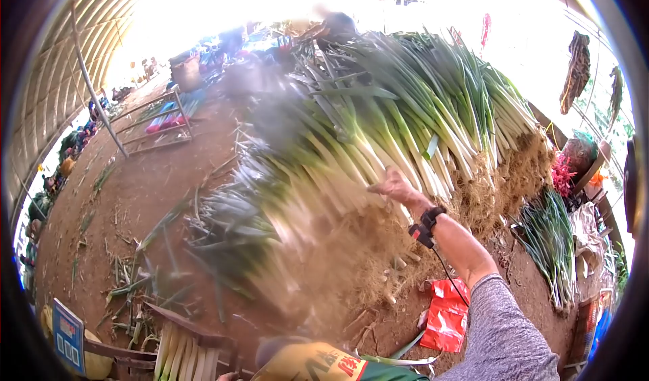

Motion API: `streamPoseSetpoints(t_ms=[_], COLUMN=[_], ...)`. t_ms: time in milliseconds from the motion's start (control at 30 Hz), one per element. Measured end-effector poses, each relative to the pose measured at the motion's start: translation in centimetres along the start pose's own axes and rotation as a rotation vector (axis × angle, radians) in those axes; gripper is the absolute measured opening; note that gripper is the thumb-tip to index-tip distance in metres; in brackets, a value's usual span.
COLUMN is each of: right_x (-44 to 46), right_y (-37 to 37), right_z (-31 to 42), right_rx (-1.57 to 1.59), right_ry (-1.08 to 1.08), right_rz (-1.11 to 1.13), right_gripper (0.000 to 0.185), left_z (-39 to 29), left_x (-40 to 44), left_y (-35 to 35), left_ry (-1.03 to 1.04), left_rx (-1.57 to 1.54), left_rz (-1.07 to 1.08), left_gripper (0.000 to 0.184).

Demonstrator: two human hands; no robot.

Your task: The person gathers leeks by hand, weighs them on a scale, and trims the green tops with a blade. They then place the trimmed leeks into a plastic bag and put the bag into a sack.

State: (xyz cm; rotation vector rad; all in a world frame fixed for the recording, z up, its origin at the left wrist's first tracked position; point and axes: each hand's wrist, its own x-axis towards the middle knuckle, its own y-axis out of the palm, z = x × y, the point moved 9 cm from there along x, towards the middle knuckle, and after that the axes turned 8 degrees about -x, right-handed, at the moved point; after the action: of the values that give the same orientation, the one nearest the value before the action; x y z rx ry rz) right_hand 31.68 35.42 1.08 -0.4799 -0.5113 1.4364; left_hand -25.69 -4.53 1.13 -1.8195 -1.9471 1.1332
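Leeks (pixel 385 131) heaped beneath and beyond right hand (pixel 397 186), grip unclear; left hand (pixel 228 377) barely visible, hold unclear.

The dirt floor (pixel 128 212) carries a broad heap of leeks (pixel 412 131) from the centre towards one o'clock, a smaller bunch (pixel 551 246) at four, a red bag (pixel 446 317) at five, leaf scraps (pixel 128 289) at eight.

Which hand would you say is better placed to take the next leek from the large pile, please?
Likely the right hand: it is over the piled leeks, at their pale lower stalks, whereas the left hand barely shows at the bottom edge.
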Motion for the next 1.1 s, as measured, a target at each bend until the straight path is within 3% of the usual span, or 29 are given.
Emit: streamPoseSetpoints(t_ms=[33,133,167,267,300,400,500,567,633,733,800,867,967,1000,1067,1100], right_x=[0.1,-0.4,-0.5,1.0,1.0,0.4,-0.6,-1.7,-2.7,-6.9,-10.0,-14.1,-18.1,-19.5,-22.9,-24.2], right_y=[0.8,1.4,1.3,1.6,1.6,0.6,-0.9,-1.1,0.4,1.6,3.6,4.9,9.6,11.7,15.0,16.5], right_z=[0.3,1.0,1.4,0.5,0.2,-0.8,4.4,5.6,3.3,6.1,9.4,11.6,11.1,10.2,11.3,11.4], right_rx=[-0.060,-0.254,-0.354,-0.437,-0.402,0.169,-0.290,-0.251,0.494,0.325,0.333,0.178,0.077,0.066,0.212,0.182], right_ry=[-0.086,0.042,-0.068,-0.145,-0.139,0.120,-0.511,-0.666,0.004,0.097,-0.105,-0.072,-0.237,-0.177,-0.164,-0.234], right_rz=[-0.102,-0.035,-0.144,-0.129,-0.092,-0.143,-0.118,-0.074,0.048,-0.035,0.033,-0.042,-0.005,0.063,0.213,0.158], right_gripper=[0.087,0.066,0.045,0.038,0.039,0.036,0.018,0.019,0.020,0.022,0.024,0.029,0.041,0.043,0.048,0.047], left_z=[-0.1,-0.3,-0.1,0.5,0.6,0.9,1.0,1.1,-0.9,-5.4,-8.9,-11.8,-16.6,-18.0,-20.7,-19.9], left_x=[0.0,0.0,0.0,0.2,0.2,0.0,0.0,0.2,0.2,1.4,3.4,5.9,8.8,9.9,11.2,12.7], left_y=[0.0,-0.3,-0.3,-0.1,-0.2,-0.3,-0.5,-0.7,-1.6,-1.8,-0.9,1.7,7.9,10.2,12.8,14.3], left_ry=[0.010,0.023,0.016,0.041,0.055,-0.049,-0.083,-0.064,-0.014,-0.008,0.276,0.319,0.281,0.292,0.335,0.205], left_rx=[0.015,0.046,0.045,0.041,0.045,0.040,-0.021,-0.128,-0.062,-0.320,-0.516,-0.571,-0.834,-0.941,-1.052,-0.975], left_rz=[-0.003,-0.013,-0.015,-0.025,-0.026,-0.016,-0.001,-0.010,-0.082,-0.095,-0.192,-0.124,0.043,0.133,0.130,0.094], left_gripper=[0.036,0.037,0.037,0.037,0.037,0.037,0.035,0.035,0.038,0.040,0.018,0.029,0.054,0.062,0.067,0.061])
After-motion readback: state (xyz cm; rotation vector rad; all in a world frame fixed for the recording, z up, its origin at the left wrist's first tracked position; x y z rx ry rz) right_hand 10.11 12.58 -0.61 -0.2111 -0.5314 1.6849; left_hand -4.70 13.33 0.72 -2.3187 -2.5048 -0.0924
